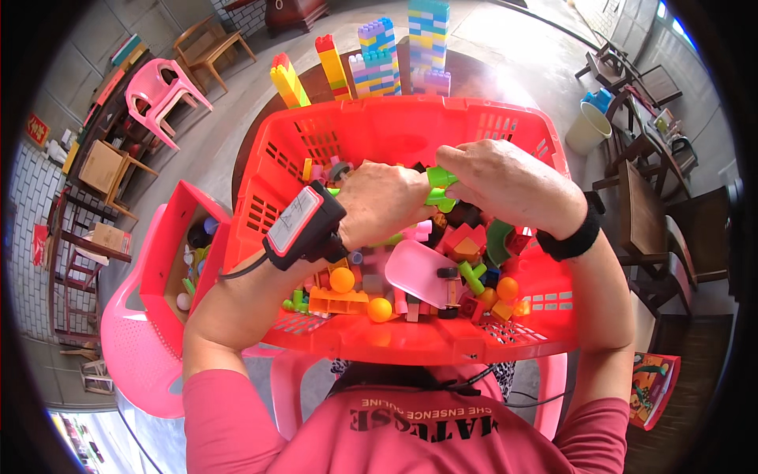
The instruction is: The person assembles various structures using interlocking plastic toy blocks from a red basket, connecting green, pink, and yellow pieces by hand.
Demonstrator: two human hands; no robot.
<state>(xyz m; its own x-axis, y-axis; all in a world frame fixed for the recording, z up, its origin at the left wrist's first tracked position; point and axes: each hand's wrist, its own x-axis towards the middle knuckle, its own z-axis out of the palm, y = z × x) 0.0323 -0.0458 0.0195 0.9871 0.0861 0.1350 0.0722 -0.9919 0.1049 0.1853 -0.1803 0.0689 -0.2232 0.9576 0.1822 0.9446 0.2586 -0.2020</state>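
Over a large red plastic basket [410,344] my two hands meet near the middle. My right hand [505,182] pinches a bright green tube-shaped toy piece [440,178] between thumb and fingers. Against it, my left hand [387,197] is closed, back upward, around green toy pieces [440,200] of the same colour; its fingertips are mostly hidden. Whether the green parts are joined cannot be made out. Below my hands lie mixed toy parts: a pink tray-shaped piece [422,272] beside black wheels, orange balls [342,280], an orange block [338,302] and a green connector [474,276].
Several towers of building blocks [429,39] stand on the dark round table [316,87] behind the basket. To the left, a red box [185,237] of toys rests on a pink chair [130,347]. A pale bin [588,128] and wooden furniture [639,205] are at the right.
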